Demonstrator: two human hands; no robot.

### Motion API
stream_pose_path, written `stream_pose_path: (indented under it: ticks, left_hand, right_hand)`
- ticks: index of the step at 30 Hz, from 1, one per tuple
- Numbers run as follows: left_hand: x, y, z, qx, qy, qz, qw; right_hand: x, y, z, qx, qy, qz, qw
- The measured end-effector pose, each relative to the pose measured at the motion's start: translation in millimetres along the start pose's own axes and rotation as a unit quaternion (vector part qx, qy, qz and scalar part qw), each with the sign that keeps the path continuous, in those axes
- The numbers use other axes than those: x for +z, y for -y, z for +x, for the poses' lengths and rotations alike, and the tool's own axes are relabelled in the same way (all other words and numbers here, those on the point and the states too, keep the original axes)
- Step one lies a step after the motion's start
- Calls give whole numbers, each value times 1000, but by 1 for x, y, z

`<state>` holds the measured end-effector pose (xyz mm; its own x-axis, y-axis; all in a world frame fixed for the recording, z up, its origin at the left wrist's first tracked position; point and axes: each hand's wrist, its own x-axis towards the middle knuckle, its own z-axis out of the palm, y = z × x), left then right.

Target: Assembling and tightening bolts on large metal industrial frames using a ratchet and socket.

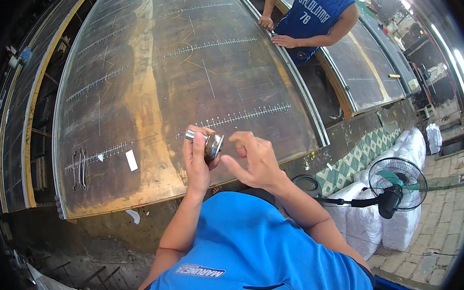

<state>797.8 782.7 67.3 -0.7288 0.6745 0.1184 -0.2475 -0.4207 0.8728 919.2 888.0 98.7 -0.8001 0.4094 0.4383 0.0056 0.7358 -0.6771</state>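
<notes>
In my left hand (195, 166) is a shiny metal piece (214, 146) with a round, cup-like body and a flat rim; its exact kind I cannot make out. A short silver cylinder (190, 135) sticks out past the thumb of that hand, and my fingers hide whether the two are one piece. Just right of the metal piece, my right hand (259, 163) hovers with thumb and bent forefinger apart, nothing visible between them. Both hands are above the near end of a long brown-stained table (223, 82). Two wrenches (78, 169) and a white card (131, 160) lie on its left near corner.
Across the table's right rail, a person in a blue sleeveless jersey (317, 15) has both hands on the edge. A black standing fan (396, 188) and white wrapped bundles (364, 216) are to my right. More long tables (363, 68) flank this one.
</notes>
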Motion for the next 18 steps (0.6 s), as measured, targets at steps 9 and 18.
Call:
stream_pose_path:
  ticks: [9,18]
  left_hand:
    - [6,-2,1,-48,-10,4,999]
    - [7,0,5,-51,-35,72,995]
  right_hand:
    - [-5,-15,16,-198,16,-147,969]
    - [21,-26,12,-154,-31,-92,983]
